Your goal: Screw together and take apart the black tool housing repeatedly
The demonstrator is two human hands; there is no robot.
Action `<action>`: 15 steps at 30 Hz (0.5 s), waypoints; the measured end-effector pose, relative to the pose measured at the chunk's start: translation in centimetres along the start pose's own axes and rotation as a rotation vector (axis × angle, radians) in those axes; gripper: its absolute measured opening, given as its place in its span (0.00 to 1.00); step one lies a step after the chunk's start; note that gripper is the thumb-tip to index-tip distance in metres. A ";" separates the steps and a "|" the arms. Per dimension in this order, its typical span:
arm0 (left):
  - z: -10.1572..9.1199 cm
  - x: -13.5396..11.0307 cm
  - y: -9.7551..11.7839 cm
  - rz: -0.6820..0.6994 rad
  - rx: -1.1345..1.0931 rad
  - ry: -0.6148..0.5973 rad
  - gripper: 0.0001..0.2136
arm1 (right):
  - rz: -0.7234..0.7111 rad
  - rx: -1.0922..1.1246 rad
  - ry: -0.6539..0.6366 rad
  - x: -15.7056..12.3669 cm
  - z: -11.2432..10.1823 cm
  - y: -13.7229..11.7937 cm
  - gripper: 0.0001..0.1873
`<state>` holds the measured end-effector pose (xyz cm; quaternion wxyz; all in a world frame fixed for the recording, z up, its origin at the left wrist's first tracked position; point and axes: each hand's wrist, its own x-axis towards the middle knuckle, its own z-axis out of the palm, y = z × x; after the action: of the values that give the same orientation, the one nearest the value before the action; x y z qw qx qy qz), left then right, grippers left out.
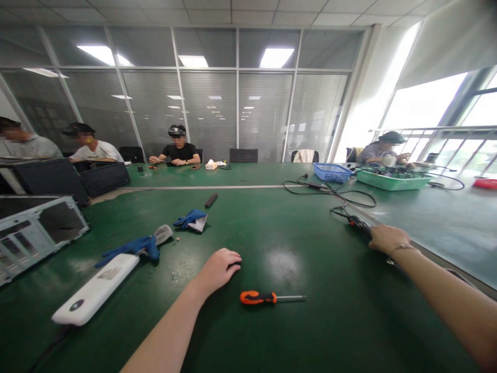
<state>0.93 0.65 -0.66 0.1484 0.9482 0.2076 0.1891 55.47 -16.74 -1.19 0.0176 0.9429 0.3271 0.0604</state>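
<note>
My left hand (220, 267) rests on the green table, its fingers loosely bent with the thumb apart, holding nothing. Just in front of my body, right of that hand, lies a screwdriver (272, 298) with an orange and black handle, its shaft pointing right. Over on the right, my right hand (388, 240) is closed round a black corded tool (361, 226) with a small orange part. My palm hides the rear of this tool, so its exact kind is unclear. The black cable (322, 187) runs in loops across the table beyond it.
Blue work gloves (191, 220), a white elongated device (97, 290) and a dark bar (210, 200) lie on the left side. A metal case frame (39, 233) stands at far left. Blue (332, 172) and green (392, 180) baskets sit at the back right. Several people sit around.
</note>
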 end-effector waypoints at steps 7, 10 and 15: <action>0.1 0.1 0.0 0.003 0.006 0.006 0.10 | 0.003 -0.103 -0.079 -1.6 -0.4 0.3 0.17; 0.2 0.2 -0.1 0.008 0.007 0.006 0.10 | -0.014 -0.058 0.010 -2.5 -0.7 1.4 0.19; 0.2 0.2 -0.3 0.029 0.010 0.015 0.10 | -0.011 0.053 0.182 -4.4 0.3 2.7 0.23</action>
<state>1.07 0.92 -0.93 0.1391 0.9505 0.1957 0.1972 53.75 -21.57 -1.74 -0.0366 0.9319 0.3340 0.1369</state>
